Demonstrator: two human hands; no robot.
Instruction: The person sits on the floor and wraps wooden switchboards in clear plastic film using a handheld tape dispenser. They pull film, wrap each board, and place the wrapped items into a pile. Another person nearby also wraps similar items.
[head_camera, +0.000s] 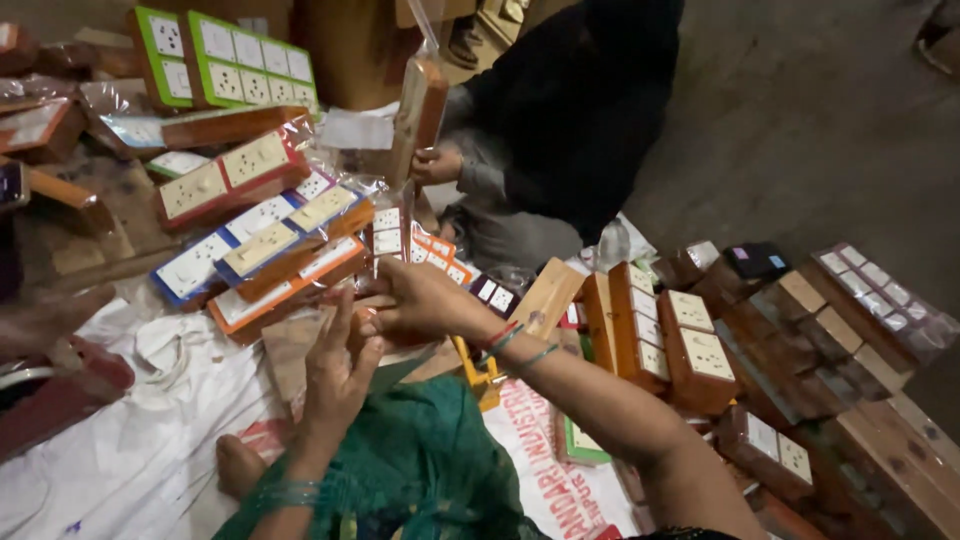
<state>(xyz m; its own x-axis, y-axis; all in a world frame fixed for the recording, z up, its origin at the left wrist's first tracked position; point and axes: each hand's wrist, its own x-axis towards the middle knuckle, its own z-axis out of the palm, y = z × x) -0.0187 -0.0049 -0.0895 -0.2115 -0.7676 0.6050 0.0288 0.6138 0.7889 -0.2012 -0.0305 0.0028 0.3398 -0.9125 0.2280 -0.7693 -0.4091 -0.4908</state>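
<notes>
The person is sitting on the floor and working over a heap of wooden switch boards. The right hand (420, 300) is reaching forward, its fingers curling narrow around a clear plastic wrapper (385, 235) holding a small board, just beside the wrapped boards (265, 245) piled to the left. The left hand (335, 365) is rising below it, fingers spread wide and loose, holding nothing, its fingertips close to the same wrapper. Judging by this, the bagging of one board is under way, and the next move is calling for the left hand to steady the wrapper. Unwrapped boards (665, 335) are standing in a row to the right. Across the heap another person's hand (437, 165) is gripping an upright wrapped board (418, 115).
</notes>
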